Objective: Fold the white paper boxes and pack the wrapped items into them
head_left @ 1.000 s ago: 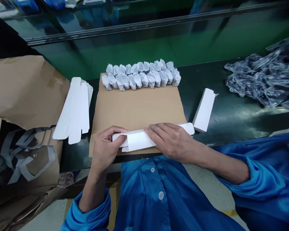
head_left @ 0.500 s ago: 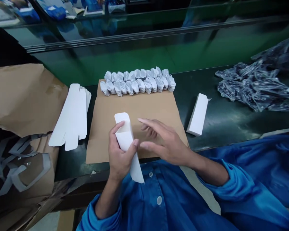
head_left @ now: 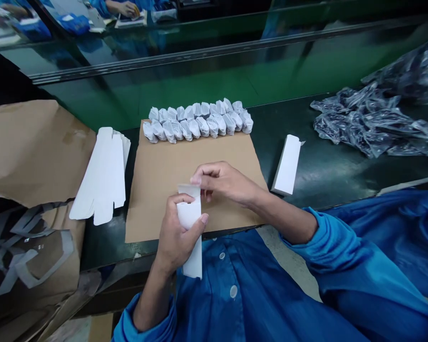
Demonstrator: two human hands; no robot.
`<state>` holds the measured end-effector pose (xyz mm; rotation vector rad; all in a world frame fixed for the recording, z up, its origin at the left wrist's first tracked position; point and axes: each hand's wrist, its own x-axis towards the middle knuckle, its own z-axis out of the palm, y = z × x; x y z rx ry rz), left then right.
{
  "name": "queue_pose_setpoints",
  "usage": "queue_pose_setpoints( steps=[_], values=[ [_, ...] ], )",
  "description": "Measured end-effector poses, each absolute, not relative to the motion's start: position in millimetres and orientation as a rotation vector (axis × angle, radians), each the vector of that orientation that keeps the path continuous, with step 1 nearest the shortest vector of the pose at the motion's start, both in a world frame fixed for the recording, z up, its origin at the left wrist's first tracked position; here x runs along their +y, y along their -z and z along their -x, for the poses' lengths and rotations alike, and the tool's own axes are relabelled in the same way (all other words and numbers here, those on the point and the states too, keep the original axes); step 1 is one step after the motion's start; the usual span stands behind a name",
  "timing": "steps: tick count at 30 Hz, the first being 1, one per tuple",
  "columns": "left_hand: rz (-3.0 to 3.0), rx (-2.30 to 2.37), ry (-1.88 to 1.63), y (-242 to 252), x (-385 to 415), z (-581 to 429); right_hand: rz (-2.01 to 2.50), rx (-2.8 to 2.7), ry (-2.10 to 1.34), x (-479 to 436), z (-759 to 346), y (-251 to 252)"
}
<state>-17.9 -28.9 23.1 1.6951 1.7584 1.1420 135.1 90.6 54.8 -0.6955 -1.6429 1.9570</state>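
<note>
White box (head_left: 187, 213) over the near edge of a cardboard sheet (head_left: 157, 185): the left hand (head_left: 173, 237) wraps its sides while the right hand (head_left: 223, 183) appears to pinch its end flap (head_left: 188, 189) by a corner. Folding that end looks the step in hand; tucking it calls for a steady left grip. Wrapped packets (head_left: 194, 128) line the far side.

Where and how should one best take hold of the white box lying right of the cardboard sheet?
Probably around the middle, across its two long sides, coming from above: the white box is long and narrow, lying lengthwise away from the person. Better avoid the small flap at its far end.
</note>
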Motion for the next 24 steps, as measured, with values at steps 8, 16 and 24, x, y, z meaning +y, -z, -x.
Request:
queue_pose_setpoints(
  steps=[8,16,24],
  values=[
    [-1.753,1.728,-1.381,-10.6,-29.0,9.4,0.731,-1.948,-1.541,68.8,-134.0,-64.5],
    [-1.672,1.707,-1.451,-7.3,-36.3,5.0,0.664,-1.964,-1.52,65.1,-135.8,-63.7],
    [-1.952,1.841,-1.09,-9.9,-39.3,17.9,0.752,-1.911,-1.512,57.9,-134.2,-58.7]
  ],
)
